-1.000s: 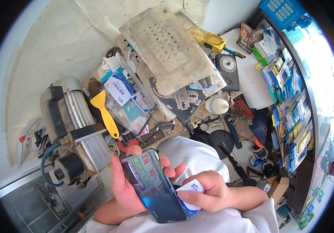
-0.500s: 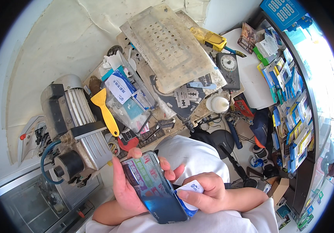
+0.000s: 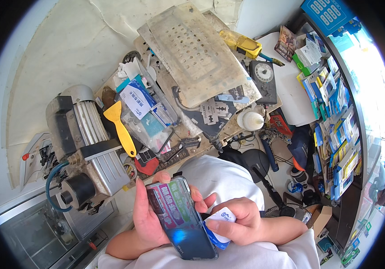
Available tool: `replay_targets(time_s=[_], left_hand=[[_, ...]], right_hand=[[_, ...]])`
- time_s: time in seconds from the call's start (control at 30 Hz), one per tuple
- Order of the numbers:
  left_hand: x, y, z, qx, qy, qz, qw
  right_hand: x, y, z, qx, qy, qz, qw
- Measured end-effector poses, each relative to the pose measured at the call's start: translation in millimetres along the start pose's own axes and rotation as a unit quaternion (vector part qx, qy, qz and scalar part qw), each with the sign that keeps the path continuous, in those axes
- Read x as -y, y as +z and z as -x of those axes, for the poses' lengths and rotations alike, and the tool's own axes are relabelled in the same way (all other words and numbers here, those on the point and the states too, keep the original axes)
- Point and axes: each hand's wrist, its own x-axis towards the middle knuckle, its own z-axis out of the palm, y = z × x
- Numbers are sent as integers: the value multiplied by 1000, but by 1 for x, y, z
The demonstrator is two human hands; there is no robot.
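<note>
Low in the head view, your left hand (image 3: 151, 226) curls around a glossy, round-cornered phone (image 3: 187, 226), gripping both long sides. Your right hand (image 3: 245, 222) is closed in a pinch on a smooth, thin card (image 3: 219, 240) at the phone's edge. Beyond are a flared yellow scraper (image 3: 125, 138) and a ribbed metal motor (image 3: 90, 123).

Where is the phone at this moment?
In the head view, the phone is at the lower middle, held in the left hand; the right hand holds a blue-and-white card at the phone's right-hand edge.
</note>
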Motion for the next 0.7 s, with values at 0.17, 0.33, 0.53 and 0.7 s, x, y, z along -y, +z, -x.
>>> replay_targets(time_s=[0.17,0.33,0.53,0.7], left_hand=[[0,-6,0,17,-14,-6,1000],[2,-10,-4,38,-27,-26,999],[4,-3,-2,-48,-32,-94,994],[2,-2,-3,-48,-30,-112,992]], right_hand=[[-1,-4,-1,25,24,-25,999],[1,-13,-9,67,18,-41,997],[2,-17,-12,78,41,-51,995],[-1,-17,-14,78,24,-43,996]])
